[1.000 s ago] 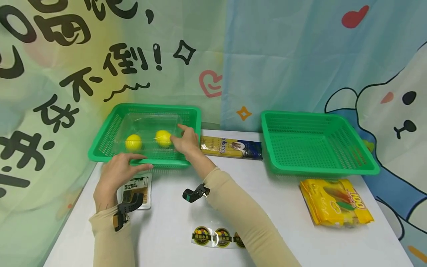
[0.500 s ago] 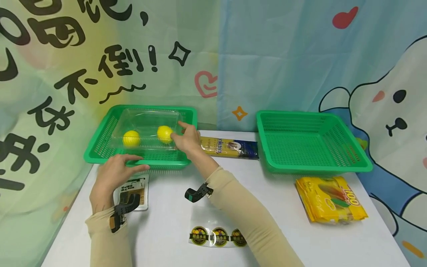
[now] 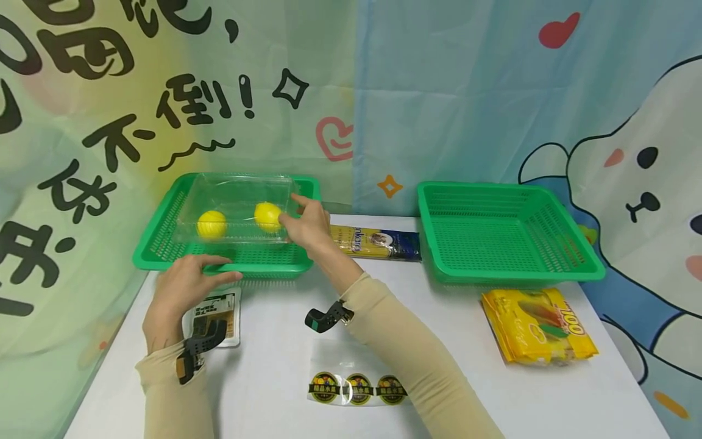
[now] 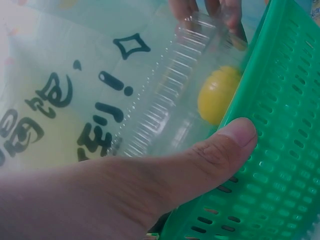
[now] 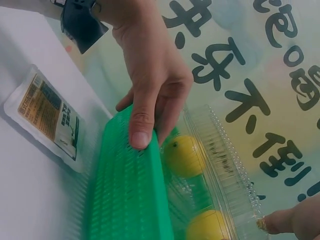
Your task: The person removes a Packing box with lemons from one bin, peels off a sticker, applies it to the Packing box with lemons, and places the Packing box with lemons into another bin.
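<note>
In the head view, a clear plastic box [image 3: 236,195] holding two yellow lemons [image 3: 211,225] is over the left green basket [image 3: 307,265], overlapping its back rim. My right hand [image 3: 309,225] pinches the box's right end, thumb in front and fingers behind. At the basket's front-left rim is my left hand [image 3: 189,283]. In the right wrist view, the left thumb [image 5: 142,125] lies outside the basket wall and the fingers curl inside, gripping the rim. The left wrist view shows one lemon [image 4: 218,95] through the clear plastic. The box's underside is hidden.
A second green basket [image 3: 515,238] stands at the right, with a yellow packet [image 3: 540,329] before it. Between the baskets lies a pasta packet [image 3: 373,242]. A flat pack [image 3: 219,314] is beside my left wrist. Round stickers [image 3: 359,389] on a clear strip lie at the front.
The box with the lemons has risen a little and shifted back relative to the left basket, my right hand moving with it. The left hand stays on the rim. The head view has shifted slightly.
</note>
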`<state>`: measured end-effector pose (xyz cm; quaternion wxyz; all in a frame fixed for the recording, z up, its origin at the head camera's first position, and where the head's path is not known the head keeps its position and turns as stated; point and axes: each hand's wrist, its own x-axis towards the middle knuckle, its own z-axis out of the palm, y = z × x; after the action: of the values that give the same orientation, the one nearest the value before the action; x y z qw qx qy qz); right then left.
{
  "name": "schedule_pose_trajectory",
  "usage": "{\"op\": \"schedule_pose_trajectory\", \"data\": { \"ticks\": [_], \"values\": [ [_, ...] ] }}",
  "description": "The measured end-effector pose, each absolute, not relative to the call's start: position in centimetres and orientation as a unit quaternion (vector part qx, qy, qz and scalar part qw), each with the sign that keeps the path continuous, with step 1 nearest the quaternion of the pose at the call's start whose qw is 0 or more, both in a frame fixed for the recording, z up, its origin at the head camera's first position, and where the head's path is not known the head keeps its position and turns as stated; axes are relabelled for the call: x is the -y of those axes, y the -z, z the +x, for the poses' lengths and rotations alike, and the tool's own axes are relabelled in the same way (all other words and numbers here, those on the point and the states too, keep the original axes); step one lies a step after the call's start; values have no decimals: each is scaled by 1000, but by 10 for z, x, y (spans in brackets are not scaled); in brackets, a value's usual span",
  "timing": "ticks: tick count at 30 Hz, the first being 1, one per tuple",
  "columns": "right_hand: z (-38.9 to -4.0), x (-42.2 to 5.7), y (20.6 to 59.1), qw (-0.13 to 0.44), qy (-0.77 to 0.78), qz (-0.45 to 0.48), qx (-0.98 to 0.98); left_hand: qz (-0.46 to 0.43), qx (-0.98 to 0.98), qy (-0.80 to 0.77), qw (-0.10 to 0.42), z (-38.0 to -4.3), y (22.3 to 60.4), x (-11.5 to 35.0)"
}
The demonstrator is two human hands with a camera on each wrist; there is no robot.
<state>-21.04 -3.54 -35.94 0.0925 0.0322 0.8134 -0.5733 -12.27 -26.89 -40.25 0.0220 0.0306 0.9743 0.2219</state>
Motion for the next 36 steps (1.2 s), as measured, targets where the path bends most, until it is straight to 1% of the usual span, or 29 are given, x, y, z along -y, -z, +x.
{"op": "schedule_pose_trajectory", "data": {
  "ticks": [9,19,36],
  "values": [
    [-208,30,348,85,568,35,-818,31,-974,-222,21,-122,403,269],
    [-205,22,338,92,570,38,-816,33,-974,-221,27,-121,403,269],
    [-197,-3,320,73,575,64,-812,33,-974,-223,32,-122,402,268]
  ]
}}
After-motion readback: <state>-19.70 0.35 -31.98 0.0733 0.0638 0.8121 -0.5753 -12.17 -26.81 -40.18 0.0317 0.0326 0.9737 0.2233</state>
